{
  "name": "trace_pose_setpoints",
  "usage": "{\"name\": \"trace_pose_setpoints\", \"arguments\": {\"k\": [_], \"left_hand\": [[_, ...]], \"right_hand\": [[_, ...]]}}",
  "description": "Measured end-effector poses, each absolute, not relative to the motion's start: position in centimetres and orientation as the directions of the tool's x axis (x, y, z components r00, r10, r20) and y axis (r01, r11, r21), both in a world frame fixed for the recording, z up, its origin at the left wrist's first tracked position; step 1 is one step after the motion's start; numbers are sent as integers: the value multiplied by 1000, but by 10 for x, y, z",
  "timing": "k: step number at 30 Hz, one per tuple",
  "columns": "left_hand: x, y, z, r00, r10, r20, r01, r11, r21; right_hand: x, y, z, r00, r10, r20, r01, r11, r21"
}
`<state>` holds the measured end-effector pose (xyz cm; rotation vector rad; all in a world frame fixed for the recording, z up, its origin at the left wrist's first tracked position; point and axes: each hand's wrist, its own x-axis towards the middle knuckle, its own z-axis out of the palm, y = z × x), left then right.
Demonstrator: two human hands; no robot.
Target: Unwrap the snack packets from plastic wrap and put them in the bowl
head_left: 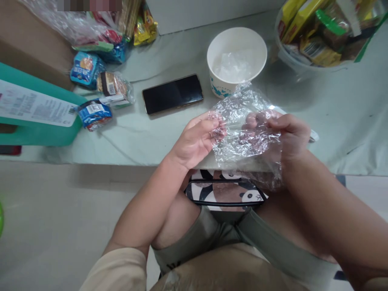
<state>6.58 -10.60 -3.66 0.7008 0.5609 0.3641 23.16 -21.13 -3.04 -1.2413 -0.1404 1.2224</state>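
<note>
A crinkled sheet of clear plastic film (242, 133), perhaps a thin bag, is stretched between my two hands above the table's front edge. My left hand (198, 139) pinches its left side between thumb and fingers. On the right side, my right hand (287, 131) grips it, with the curled fingers showing through the film. Just beyond the film stands a white paper tub (214, 74) with a teal leaf print, holding crumpled translucent plastic. Left of the tub lies a black smartphone (172, 94), screen up. A whitish object (314, 136) is partly hidden behind my right hand.
At the back right, a clear plastic tub (286, 62) holds yellow packets and a green-lidded jar. Several snack packs (87, 68) lie at the left beside a teal container (65, 109). A panda-print pouch (224, 192) is between my legs, below the table's edge (145, 159).
</note>
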Motion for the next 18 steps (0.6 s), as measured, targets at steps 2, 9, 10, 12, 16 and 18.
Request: {"name": "trace_pose_setpoints", "arguments": {"k": [2, 9, 10, 12, 16, 18], "left_hand": [[66, -106, -37, 801, 485, -350, -132, 714, 687], [69, -108, -38, 779, 522, -347, -138, 682, 718], [69, -108, -38, 778, 523, -347, -133, 678, 723], [69, -108, -38, 777, 525, -347, -125, 669, 732], [69, -107, -39, 771, 527, -358, -111, 664, 740], [69, -106, -40, 763, 533, -366, -103, 659, 745]], "right_hand": [[230, -211, -30, 431, 747, -506, -626, -156, -764], [229, -210, -29, 385, 779, -495, -646, -155, -747], [230, -210, -29, 387, 778, -495, -643, -157, -749], [230, -210, -29, 403, 770, -495, -638, -152, -755], [232, -210, -29, 409, 752, -517, -636, -171, -752], [234, -210, -29, 437, 739, -513, -617, -168, -768]]}}
